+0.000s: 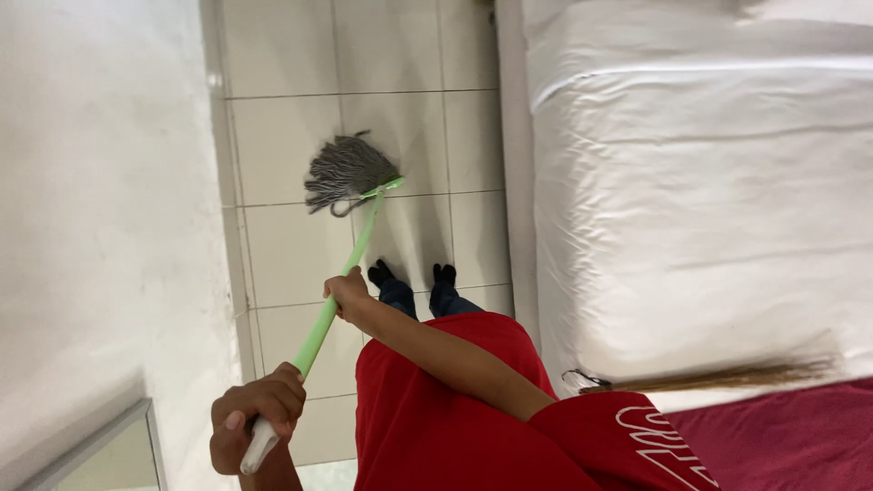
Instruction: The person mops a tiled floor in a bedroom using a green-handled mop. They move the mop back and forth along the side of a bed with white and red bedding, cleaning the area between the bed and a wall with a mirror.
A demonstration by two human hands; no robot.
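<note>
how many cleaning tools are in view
2. A mop with a green handle is on the tiled floor, gripped by the left hand and right hand. A broom lies on the white bed. Others may be out of view.

There was one view only, from a camera worn on the person's head. It looked steeply down over a red shirt [436, 409] to the tiled floor [282, 136], which lay well below it, while the hands came close under the lens. The picture ran along a narrow strip of floor between a white wall [100, 182] at the left edge and a white bed [700, 182] filling the right side.
</note>
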